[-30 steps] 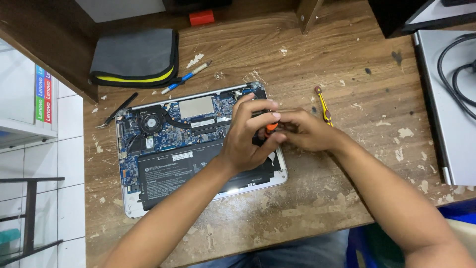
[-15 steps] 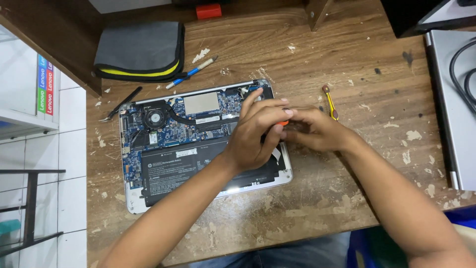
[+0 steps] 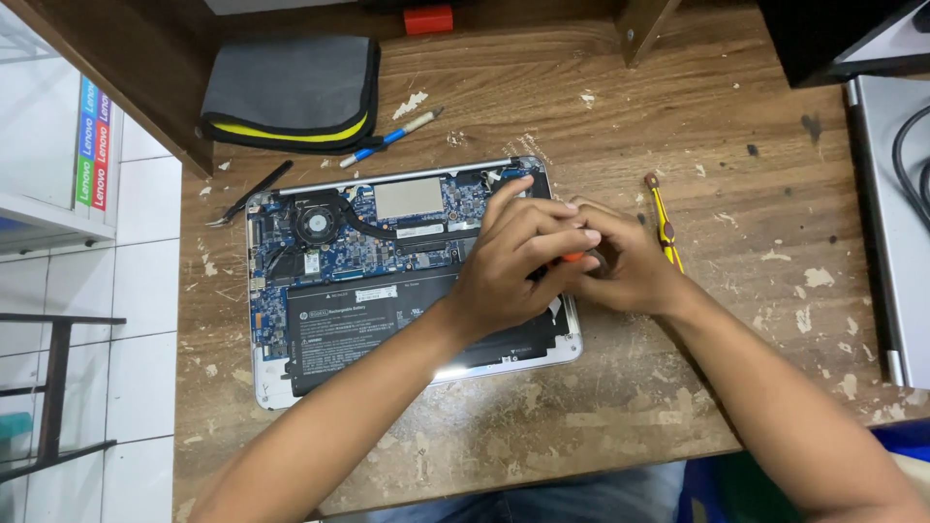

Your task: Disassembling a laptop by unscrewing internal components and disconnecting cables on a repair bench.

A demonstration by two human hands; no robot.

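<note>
An orange-handled tool (image 3: 573,257), mostly hidden, sits over the right edge of the opened silver laptop with exposed blue circuit board (image 3: 320,261) on the worn wooden table (image 3: 542,116). A yellow screwdriver (image 3: 664,221) lies just right. The left hand (image 3: 513,261) and right hand (image 3: 620,266) close together around the tool.

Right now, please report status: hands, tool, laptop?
Left hand and right hand closed together on orange-handled tool. Opened laptop beneath, internals exposed. Yellow screwdriver lies beside.

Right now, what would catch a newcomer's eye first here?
The opened laptop lying on the worn wooden table, its blue circuit board, fan and black battery bare. Over its right edge the left hand and right hand meet around a small orange-tipped tool. A yellow screwdriver lies just right of them.
</note>
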